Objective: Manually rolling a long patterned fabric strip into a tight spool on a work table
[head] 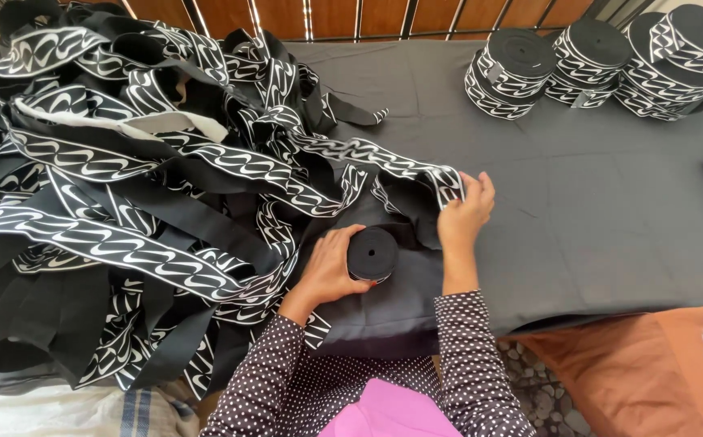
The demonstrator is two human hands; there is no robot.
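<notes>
Left grip closed round small roll, right pinching band; bare cloth rightward.

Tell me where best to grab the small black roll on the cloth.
Probably by its curved edge, from the left, as the left hand does. The roll stands tilted with its flat face showing, so fingers can wrap the rim while the band feeds in from the right hand.
</notes>
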